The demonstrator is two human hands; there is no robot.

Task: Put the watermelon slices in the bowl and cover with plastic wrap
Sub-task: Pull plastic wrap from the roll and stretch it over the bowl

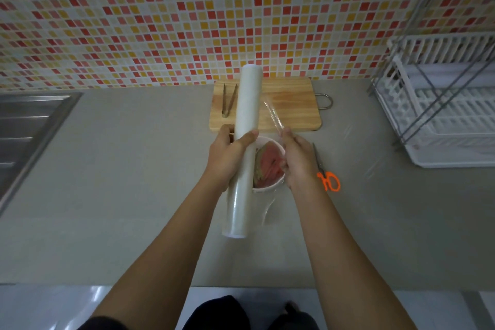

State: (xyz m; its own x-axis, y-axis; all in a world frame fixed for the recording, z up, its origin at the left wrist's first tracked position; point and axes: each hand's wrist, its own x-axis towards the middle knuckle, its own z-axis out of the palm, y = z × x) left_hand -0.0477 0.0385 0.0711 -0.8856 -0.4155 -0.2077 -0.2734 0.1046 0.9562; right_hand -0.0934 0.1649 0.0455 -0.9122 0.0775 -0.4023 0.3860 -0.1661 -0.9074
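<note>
Head view: one bowl (267, 188), two hands (230, 158).

Wooden cutting board (292, 104), matt grey countertop (120, 195)

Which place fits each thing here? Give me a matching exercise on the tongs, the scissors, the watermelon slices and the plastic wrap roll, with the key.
Things:
1. tongs
2. scissors
3. watermelon slices
4. plastic wrap roll

Places:
A. in the bowl
B. held in the left hand
C. on the cutting board
D. on the counter, beside the right hand

Pairs: 1-C, 2-D, 3-A, 4-B
</note>
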